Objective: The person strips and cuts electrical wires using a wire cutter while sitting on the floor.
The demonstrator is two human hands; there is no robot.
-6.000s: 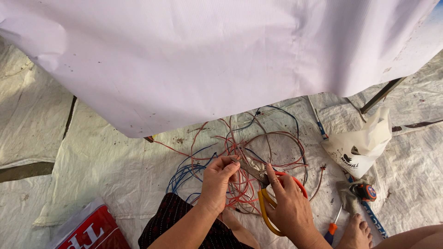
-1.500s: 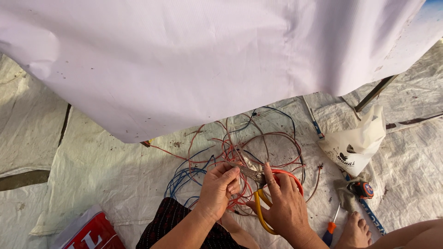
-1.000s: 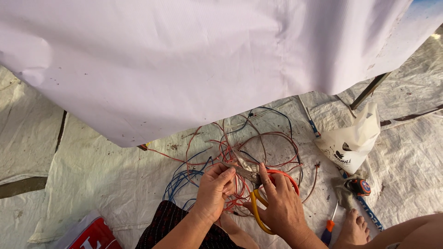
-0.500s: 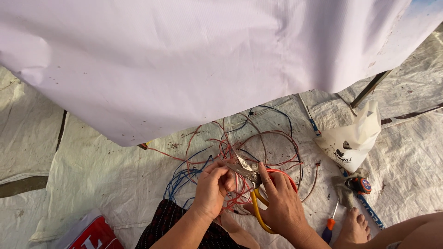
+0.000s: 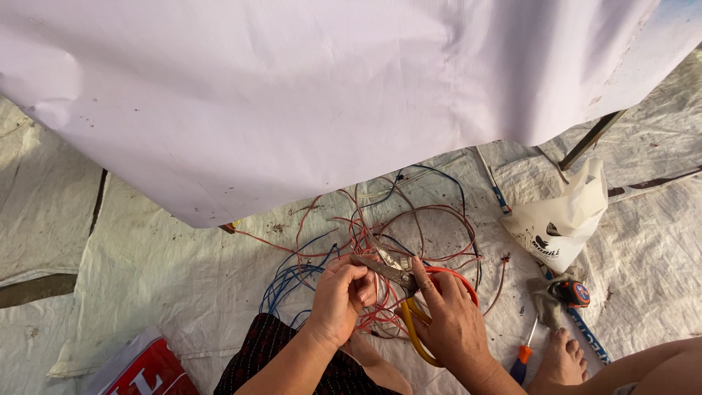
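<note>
Both hands are working over one tangle of wires (image 5: 380, 241) lying on the pale tarp (image 5: 146, 263). Her left hand (image 5: 342, 296) is pinching red strands between curled fingers, while the right hand (image 5: 450, 318) is gripping one pair of pliers (image 5: 391, 271) with yellow and red handles, its jaws meeting those strands. One white bag (image 5: 563, 223), one screwdriver (image 5: 523, 351) and one tape measure (image 5: 578, 292) are lying to the right.

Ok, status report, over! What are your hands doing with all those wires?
Right hand shut on pliers, red and yellow handles. Left hand pinching a red wire at the pliers' tip. Tangled wire pile underneath, plastic bag off to the side.
</note>
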